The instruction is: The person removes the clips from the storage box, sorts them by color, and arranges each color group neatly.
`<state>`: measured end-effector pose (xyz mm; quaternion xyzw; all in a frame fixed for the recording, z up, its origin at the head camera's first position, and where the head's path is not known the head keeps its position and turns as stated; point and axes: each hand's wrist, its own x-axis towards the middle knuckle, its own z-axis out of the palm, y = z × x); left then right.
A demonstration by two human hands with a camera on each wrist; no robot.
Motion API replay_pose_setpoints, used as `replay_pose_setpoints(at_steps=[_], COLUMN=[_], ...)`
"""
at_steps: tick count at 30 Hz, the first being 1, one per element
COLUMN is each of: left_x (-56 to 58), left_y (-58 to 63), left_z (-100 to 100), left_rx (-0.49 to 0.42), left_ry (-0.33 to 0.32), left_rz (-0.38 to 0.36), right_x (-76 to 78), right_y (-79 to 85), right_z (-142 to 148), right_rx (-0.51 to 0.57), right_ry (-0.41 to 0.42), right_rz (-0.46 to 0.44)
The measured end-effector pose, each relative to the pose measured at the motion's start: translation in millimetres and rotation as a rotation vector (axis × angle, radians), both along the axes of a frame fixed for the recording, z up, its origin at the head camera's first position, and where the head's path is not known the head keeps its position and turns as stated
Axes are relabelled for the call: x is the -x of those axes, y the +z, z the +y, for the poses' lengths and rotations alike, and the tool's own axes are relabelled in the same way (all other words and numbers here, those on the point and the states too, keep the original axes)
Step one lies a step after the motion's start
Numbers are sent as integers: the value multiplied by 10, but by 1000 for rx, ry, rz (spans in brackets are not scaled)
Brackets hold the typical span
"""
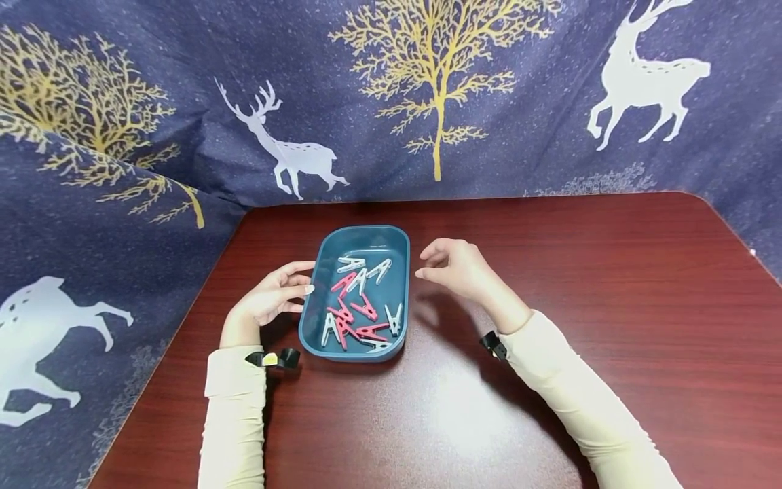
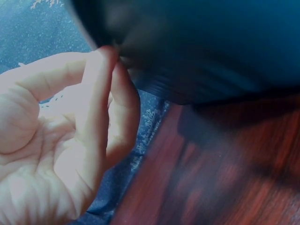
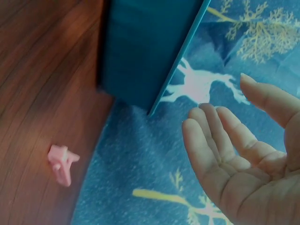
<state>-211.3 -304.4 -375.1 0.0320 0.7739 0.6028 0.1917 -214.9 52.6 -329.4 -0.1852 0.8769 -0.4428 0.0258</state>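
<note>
A blue plastic basin (image 1: 358, 355) stands on the table with several pink clothespins (image 1: 365, 308) and white clothespins (image 1: 394, 320) loose in it. At its left side is my left hand (image 1: 271, 295), thumb and fingers touching the rim and outer wall. The left wrist view shows those fingers against the dark wall (image 2: 225, 56). Just right of the basin my right hand (image 1: 458, 268) hovers, fingers loosely bent, palm bare (image 3: 243, 173). One pink clothespin (image 3: 62, 164) appears against the tabletop in the right wrist view. I cannot make it out in the head view.
The dark red wooden table (image 1: 580, 272) extends to the right and front. A blue cloth (image 1: 507, 142) with deer and trees hangs behind and at the left. Both wrists wear black straps (image 1: 493, 345).
</note>
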Motion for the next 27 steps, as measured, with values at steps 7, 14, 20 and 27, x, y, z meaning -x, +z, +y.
replay_pose_setpoints(at_steps=[7,14,20,27], left_x=[14,5,4,4], left_y=[-16,-21,-21,-18], left_z=[-7,-7,3,-8], left_rx=[4,3,-1,-7], left_ry=[-2,-5,-4,-13], left_rz=[3,9,6,9], right_x=[-111,-196,-221,-233], right_y=[23,24,22,-38], right_z=[-178,-367,-509,-628], right_rx=[24,-13,-78,-123], right_ry=[74,157,234,297], right_rz=[16,38,33,62])
